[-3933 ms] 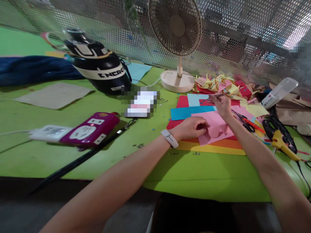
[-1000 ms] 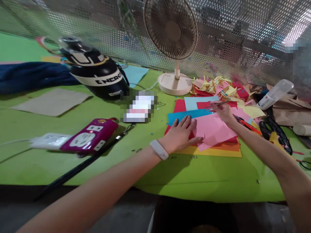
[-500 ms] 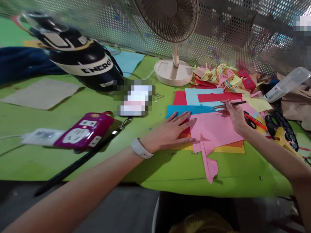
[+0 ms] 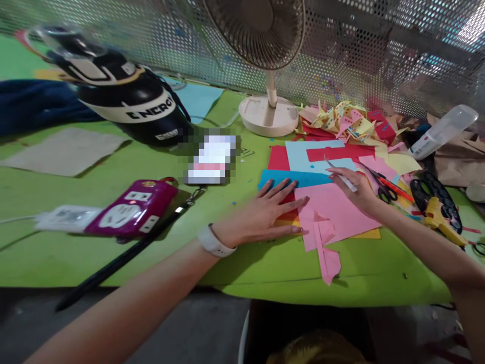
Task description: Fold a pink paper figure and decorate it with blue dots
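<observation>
My left hand [image 4: 267, 212] lies flat with fingers spread on the stack of coloured paper, its fingertips on the blue strip [image 4: 303, 178] and by the left edge of the pink sheet [image 4: 344, 210]. In my right hand [image 4: 356, 189] is a pair of slim metal tweezers [image 4: 343, 178], its tips pointing up and left over the light blue paper [image 4: 297, 154]. A folded pink paper piece [image 4: 322, 247] lies across the pink sheet's lower left edge and down onto the green table. Red paper [image 4: 278, 157] and yellow paper [image 4: 369, 234] show beneath.
Scissors [image 4: 384, 189], a yellow glue gun [image 4: 441, 222] and a clear bottle [image 4: 443, 131] are at the right. Paper scraps [image 4: 346, 121] lie behind the stack, near the fan [image 4: 269, 116]. Leftward are a phone [image 4: 212, 159], purple power strip [image 4: 131, 207] and large black bottle [image 4: 132, 101].
Earlier both hands were at the pink paper; since then my left hand has flattened on the stack. The folded pink piece now lies at the front. The tweezers have swung round in my right hand.
</observation>
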`<state>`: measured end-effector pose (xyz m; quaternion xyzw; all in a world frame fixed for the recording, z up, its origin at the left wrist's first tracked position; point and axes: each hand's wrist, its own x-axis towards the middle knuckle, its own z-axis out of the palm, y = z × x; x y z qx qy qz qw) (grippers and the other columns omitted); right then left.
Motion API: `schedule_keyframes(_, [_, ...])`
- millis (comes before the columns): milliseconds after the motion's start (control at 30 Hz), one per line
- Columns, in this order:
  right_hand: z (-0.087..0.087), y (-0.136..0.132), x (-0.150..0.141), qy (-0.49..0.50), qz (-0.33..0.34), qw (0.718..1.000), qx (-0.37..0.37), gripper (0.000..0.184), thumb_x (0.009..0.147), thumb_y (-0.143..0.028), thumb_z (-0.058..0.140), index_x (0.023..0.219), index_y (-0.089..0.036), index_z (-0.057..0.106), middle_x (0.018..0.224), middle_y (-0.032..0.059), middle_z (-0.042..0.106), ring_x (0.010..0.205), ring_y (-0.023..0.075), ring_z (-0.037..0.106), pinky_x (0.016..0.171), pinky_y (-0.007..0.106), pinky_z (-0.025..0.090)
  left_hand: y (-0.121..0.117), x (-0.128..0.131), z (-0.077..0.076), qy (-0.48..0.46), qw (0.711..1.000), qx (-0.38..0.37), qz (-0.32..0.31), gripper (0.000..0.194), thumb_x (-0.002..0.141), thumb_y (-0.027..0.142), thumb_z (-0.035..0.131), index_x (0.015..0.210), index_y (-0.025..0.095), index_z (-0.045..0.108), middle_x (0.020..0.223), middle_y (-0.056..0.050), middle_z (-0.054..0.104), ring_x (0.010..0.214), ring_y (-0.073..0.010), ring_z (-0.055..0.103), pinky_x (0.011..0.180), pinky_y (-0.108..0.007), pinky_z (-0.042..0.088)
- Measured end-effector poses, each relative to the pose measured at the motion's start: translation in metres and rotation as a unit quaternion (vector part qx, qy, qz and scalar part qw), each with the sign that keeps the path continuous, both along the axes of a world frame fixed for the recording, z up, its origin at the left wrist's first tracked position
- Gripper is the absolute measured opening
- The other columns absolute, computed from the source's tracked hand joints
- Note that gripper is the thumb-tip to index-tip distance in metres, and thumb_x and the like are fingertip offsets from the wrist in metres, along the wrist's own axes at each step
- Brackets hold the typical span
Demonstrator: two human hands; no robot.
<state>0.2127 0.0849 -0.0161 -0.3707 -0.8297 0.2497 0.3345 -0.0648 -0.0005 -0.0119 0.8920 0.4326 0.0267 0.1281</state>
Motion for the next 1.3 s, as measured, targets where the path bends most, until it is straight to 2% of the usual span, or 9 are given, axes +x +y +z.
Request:
schedule_keyframes(100, [-0.006,-0.006,-0.001,-0.112,-0.018,0.991,0.076,0.034,0.101,-0.041,0.044,0.127,-0.029,0.061,0.117,0.0094,0.069,0.11,0.0274,0.065,0.091,0.048,0.055,-0.001,0.001,-0.003,-0.008,1.0,0.012,0.004,0.084,0.089,0.079,0.035,0.158,0.032,0.025,0.167,-0.009,0.01,0.153,-0.0346,0.013,0.122,-0.053,0.007])
schedule_keyframes(200, [-0.011,-0.007,0.001,-0.148,-0.048,0.982,0.103,0.034,0.103,-0.038,0.041,0.129,-0.026,0.058,0.116,0.0113,0.068,0.109,0.0294,0.064,0.088,0.049,0.055,0.0,0.001,-0.006,-0.02,1.0,0.021,0.012,0.088,0.09,0.078,0.034,0.16,0.028,0.017,0.166,-0.01,0.015,0.154,-0.032,0.015,0.123,-0.05,0.008])
schedule_keyframes(500, [-0.014,-0.016,0.013,-0.163,-0.029,0.975,0.147,0.032,0.102,-0.034,0.043,0.129,-0.028,0.06,0.114,0.0084,0.069,0.105,0.0271,0.063,0.09,0.048,0.053,0.0,0.003,-0.007,-0.015,0.999,0.031,0.016,0.084,0.091,0.078,0.032,0.158,0.028,0.028,0.165,-0.012,0.019,0.153,-0.0326,0.015,0.122,-0.053,0.008])
schedule_keyframes(667, [0.0,-0.03,0.01,-0.145,-0.028,0.977,0.152,0.032,0.103,-0.035,0.042,0.123,-0.024,0.064,0.106,0.0097,0.072,0.099,0.0276,0.065,0.088,0.05,0.052,0.002,0.004,-0.008,-0.053,0.997,0.058,0.026,0.083,0.091,0.077,0.033,0.154,0.023,0.037,0.164,-0.012,0.026,0.152,-0.0316,0.023,0.123,-0.053,0.01])
schedule_keyframes(833, [0.016,-0.056,-0.006,-0.098,0.071,0.993,-0.001,0.033,0.093,-0.042,0.064,0.123,-0.031,0.061,0.117,0.0053,0.07,0.11,0.0257,0.063,0.092,0.046,0.051,0.011,0.0,-0.01,-0.127,0.988,0.081,0.042,0.069,0.097,0.066,0.035,0.149,0.022,0.044,0.16,-0.012,0.037,0.148,-0.0286,0.033,0.122,-0.051,0.019])
schedule_keyframes(933, [0.015,-0.06,-0.014,-0.029,0.105,0.988,-0.113,0.032,0.091,-0.039,0.065,0.121,-0.029,0.061,0.112,0.0047,0.07,0.101,0.0208,0.066,0.088,0.04,0.053,0.016,-0.002,-0.014,-0.139,0.989,0.046,0.014,0.062,0.097,0.062,0.041,0.141,0.02,0.054,0.155,-0.014,0.044,0.144,-0.0306,0.039,0.121,-0.052,0.023])
schedule_keyframes(1033, [0.013,-0.051,-0.015,0.099,0.074,0.973,-0.194,0.022,0.087,-0.036,0.07,0.105,-0.025,0.065,0.099,0.0024,0.069,0.088,0.0159,0.066,0.081,0.033,0.054,0.019,-0.002,-0.016,-0.131,0.991,0.019,-0.005,0.06,0.099,0.06,0.039,0.134,0.016,0.06,0.152,-0.015,0.049,0.14,-0.0323,0.045,0.119,-0.053,0.028])
schedule_keyframes(1100, [0.014,-0.042,-0.013,0.193,0.027,0.955,-0.224,0.026,0.078,-0.036,0.078,0.098,-0.026,0.064,0.094,-0.0004,0.068,0.087,0.0141,0.065,0.082,0.031,0.054,0.02,-0.001,-0.015,-0.142,0.99,0.017,-0.002,0.058,0.099,0.059,0.038,0.132,0.017,0.061,0.148,-0.015,0.053,0.136,-0.0318,0.048,0.116,-0.051,0.034])
schedule_keyframes(1300, [0.016,-0.026,-0.01,0.331,-0.055,0.877,-0.343,0.042,0.067,-0.039,0.084,0.1,-0.027,0.061,0.089,-0.0019,0.071,0.087,0.0152,0.07,0.085,0.034,0.058,0.015,0.008,-0.005,-0.271,0.959,0.072,0.047,0.059,0.097,0.057,0.045,0.143,0.021,0.051,0.128,-0.013,0.068,0.116,-0.0276,0.065,0.1,-0.044,0.051])
